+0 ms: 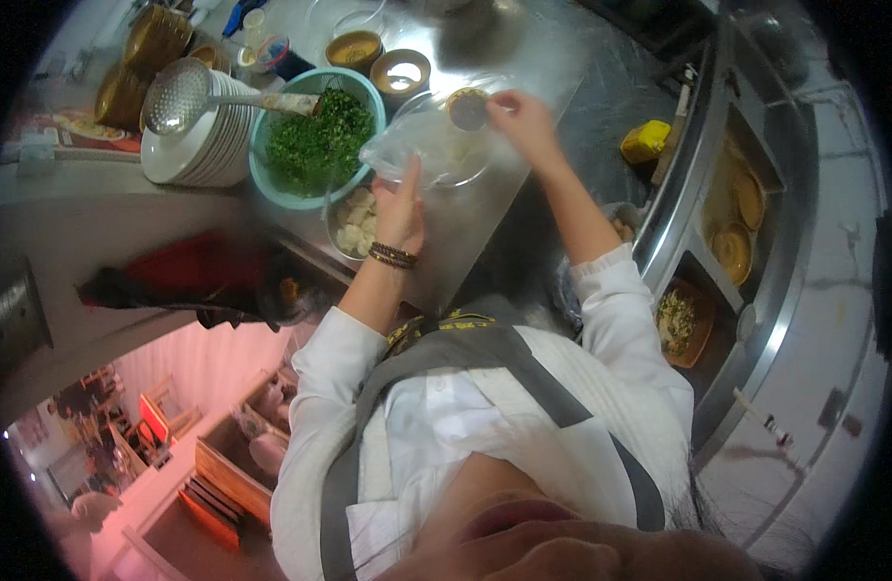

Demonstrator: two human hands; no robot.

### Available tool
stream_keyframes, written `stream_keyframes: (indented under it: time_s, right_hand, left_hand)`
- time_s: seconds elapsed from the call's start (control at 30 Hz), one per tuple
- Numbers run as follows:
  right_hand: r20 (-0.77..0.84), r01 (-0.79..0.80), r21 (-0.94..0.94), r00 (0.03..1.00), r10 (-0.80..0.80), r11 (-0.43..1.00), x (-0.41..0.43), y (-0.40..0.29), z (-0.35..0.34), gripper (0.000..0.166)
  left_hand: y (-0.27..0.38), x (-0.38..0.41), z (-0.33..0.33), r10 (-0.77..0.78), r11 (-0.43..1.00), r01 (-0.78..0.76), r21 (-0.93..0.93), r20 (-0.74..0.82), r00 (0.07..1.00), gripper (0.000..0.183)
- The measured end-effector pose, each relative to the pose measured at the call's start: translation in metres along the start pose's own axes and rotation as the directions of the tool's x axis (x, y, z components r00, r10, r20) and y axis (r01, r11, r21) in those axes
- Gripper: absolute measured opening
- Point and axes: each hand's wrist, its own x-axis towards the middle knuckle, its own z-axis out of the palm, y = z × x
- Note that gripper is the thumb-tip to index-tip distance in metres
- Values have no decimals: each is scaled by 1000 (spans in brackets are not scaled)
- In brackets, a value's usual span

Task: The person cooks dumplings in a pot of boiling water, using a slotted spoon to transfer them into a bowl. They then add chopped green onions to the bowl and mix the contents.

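Note:
My left hand, wearing a dark beaded bracelet, holds a clear plastic bag by its side. The bag lies over or around a round, transparent-rimmed container, and I cannot tell which. Its pale contents are blurred. My right hand pinches the edge of a small bowl of dark liquid with a yellowish rim, above the far side of the bag. To the left is a turquoise basket of chopped green herbs. A bowl of pale chunks sits by my left wrist.
A perforated skimmer rests across a stack of white plates and the basket. Two brown bowls stand behind on the steel counter. A yellow package and sunken food compartments lie to the right.

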Motion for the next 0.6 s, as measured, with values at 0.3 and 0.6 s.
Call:
stream_keyframes:
  time_s: [0.3, 0.6]
  right_hand:
    - [125, 198, -503, 980, -156, 841, 8, 23, 18, 25]
    - [-264, 261, -406, 884, -386, 876, 24, 37, -5, 47]
  left_hand:
    - [4, 12, 1, 302, 937, -304, -171, -39, 952, 15]
    - [23, -1, 18, 370, 910, -336, -245, 109, 923, 10]
